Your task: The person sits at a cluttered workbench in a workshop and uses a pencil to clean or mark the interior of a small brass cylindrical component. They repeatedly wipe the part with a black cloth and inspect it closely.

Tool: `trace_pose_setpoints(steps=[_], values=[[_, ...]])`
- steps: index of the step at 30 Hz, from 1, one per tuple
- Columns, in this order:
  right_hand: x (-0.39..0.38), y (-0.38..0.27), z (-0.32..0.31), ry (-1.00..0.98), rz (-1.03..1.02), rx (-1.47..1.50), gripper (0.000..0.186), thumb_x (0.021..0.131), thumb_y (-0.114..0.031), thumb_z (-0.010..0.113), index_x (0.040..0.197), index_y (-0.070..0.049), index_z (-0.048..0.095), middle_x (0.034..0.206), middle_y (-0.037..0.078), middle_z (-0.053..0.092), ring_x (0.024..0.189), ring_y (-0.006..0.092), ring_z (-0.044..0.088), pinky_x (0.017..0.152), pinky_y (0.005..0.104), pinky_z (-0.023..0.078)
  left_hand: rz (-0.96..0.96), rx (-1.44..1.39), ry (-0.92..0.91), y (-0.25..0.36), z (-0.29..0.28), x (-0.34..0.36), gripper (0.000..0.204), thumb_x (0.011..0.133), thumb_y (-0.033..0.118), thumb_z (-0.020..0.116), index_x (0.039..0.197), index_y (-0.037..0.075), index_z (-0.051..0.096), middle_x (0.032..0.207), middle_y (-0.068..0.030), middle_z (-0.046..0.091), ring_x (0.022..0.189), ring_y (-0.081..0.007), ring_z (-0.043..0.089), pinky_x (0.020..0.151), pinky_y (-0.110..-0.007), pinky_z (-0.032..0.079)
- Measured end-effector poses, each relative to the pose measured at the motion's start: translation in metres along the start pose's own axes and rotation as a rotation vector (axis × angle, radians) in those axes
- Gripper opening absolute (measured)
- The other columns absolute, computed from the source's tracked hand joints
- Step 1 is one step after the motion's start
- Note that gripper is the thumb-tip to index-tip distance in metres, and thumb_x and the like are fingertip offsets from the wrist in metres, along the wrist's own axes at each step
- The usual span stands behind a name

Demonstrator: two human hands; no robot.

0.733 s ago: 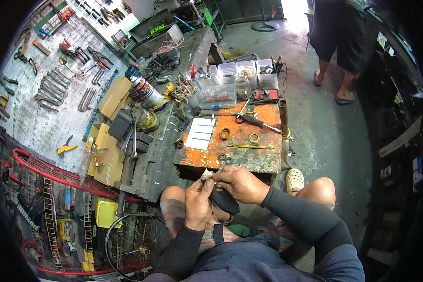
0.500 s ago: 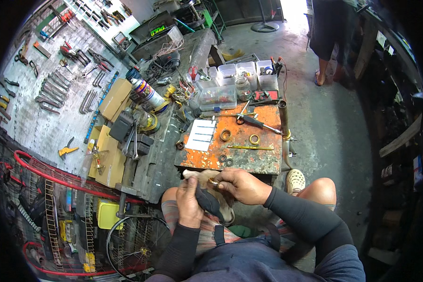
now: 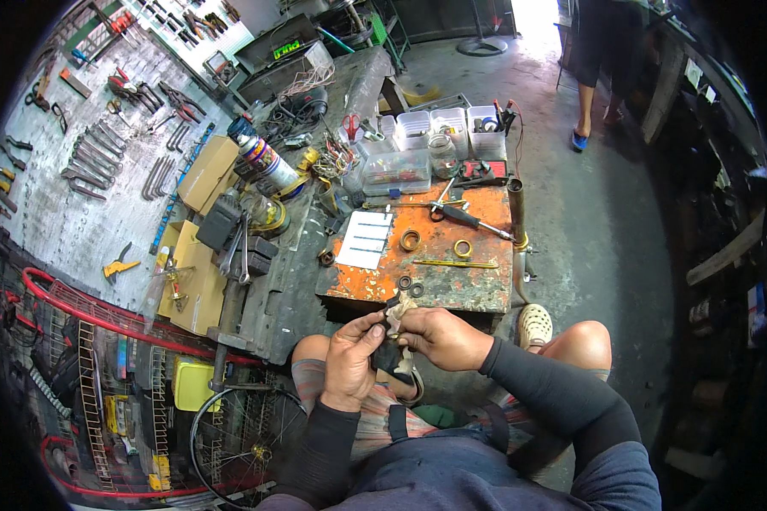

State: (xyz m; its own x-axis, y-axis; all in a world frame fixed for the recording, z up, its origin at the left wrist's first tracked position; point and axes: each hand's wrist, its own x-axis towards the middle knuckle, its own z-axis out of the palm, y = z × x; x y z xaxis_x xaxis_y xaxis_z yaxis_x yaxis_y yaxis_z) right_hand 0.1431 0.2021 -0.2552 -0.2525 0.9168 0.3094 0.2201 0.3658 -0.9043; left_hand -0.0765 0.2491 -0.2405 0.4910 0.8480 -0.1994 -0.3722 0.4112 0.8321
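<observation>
A crumpled beige and black rag (image 3: 400,313) is bunched between my two hands, just in front of the orange bench top's near edge. My left hand (image 3: 351,356) pinches its left side, thumb on top. Curled fingers of my right hand (image 3: 441,338) grip the other side. Whatever the cloth wraps is hidden. Beyond them, two small dark rings (image 3: 416,290) lie on the chipped orange bench top (image 3: 477,294). A dark brass-toned ring (image 3: 410,249), a brighter brass ring (image 3: 463,256) and a thin yellow rod (image 3: 455,264) lie farther back.
A white sheet (image 3: 365,240) and a black-gripped measuring tool (image 3: 462,218) lie on the bench top. Clear plastic bins (image 3: 413,125) stand behind. Left are a spray can (image 3: 268,163), cardboard boxes (image 3: 198,294), a tool board (image 3: 102,221) and a wheel (image 3: 198,443). Another person (image 3: 601,51) stands far right.
The brass ring in my right fingers has gone from sight at the rag. The rag is now bunched between both hands, and my left hand has turned inward. The other person's feet have shifted.
</observation>
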Motion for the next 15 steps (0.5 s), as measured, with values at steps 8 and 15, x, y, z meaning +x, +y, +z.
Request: trace_pose_setpoints(steps=[8,15], values=[[0.001,-0.006,0.0,-0.127,0.042,0.32,0.019,0.111,-0.013,0.067,0.122,0.001,0.072,0.107,0.016,0.075,0.1,0.0289,0.073,0.093,0.0421,0.058,-0.04,-0.033,-0.043,0.019,-0.01,-0.005,0.022,0.103,0.004,0.079,0.126,0.003,0.078,0.124,-0.012,0.082,0.112,-0.0197,0.078,0.101,-0.034,0.064],[0.005,-0.01,-0.005,-0.209,0.071,0.227,0.019,0.111,-0.015,0.067,0.117,0.003,0.071,0.102,0.02,0.073,0.095,0.0341,0.072,0.089,0.0452,0.057,0.003,0.224,-0.059,0.024,-0.016,-0.007,0.022,0.102,0.003,0.081,0.123,-0.002,0.077,0.12,-0.0115,0.081,0.11,-0.0173,0.078,0.1,-0.034,0.064]])
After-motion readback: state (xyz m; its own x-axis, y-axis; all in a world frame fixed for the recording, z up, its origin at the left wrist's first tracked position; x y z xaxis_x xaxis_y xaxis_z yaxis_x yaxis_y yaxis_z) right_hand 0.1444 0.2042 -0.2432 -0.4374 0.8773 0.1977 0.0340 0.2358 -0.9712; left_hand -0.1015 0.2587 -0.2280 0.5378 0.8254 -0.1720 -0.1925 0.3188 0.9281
